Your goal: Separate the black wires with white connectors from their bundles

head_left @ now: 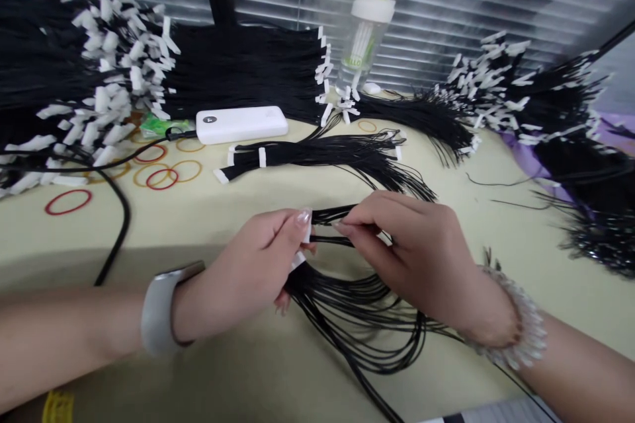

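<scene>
Wires [357,317] hang looped below and between both hands [327,244].

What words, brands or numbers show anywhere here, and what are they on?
"LLO": green letters on the clear bottle; whether a letter precedes them is unclear.
White power bank: dark round mark, too small to read.
Yellow strip, bottom left: dark marks, too blurred to read.
</scene>
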`<act>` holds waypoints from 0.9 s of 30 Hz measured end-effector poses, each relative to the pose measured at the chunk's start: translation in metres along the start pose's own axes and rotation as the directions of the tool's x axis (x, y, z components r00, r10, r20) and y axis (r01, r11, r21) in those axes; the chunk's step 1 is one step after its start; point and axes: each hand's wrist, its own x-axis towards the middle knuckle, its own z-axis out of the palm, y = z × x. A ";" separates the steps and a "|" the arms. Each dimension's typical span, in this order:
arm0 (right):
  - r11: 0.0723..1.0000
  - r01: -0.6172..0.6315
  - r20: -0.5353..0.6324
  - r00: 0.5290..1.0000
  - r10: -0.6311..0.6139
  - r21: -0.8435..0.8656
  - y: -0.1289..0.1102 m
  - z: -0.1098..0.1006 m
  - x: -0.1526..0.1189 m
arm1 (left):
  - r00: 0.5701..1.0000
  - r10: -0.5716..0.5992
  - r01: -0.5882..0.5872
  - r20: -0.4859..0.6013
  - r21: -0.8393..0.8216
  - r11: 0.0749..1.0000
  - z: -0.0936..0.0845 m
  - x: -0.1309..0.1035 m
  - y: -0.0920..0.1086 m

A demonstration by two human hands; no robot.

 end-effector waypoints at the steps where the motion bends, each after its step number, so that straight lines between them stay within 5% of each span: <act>1: 1.000 0.011 -0.005 1.000 -0.011 -0.007 0.000 0.001 -0.001 | 1.000 0.002 -0.002 0.005 0.001 1.000 0.000 0.000 0.000; 19: 0.945 0.191 -0.105 0.969 -0.225 -0.266 0.002 0.005 -0.005 | 0.998 0.036 -0.035 0.042 -0.012 0.999 -0.001 -0.002 -0.004; 27: 0.913 0.275 0.030 0.960 -0.279 -0.302 0.006 0.002 -0.006 | 1.000 0.013 -0.013 0.021 -0.035 0.999 -0.002 -0.001 -0.004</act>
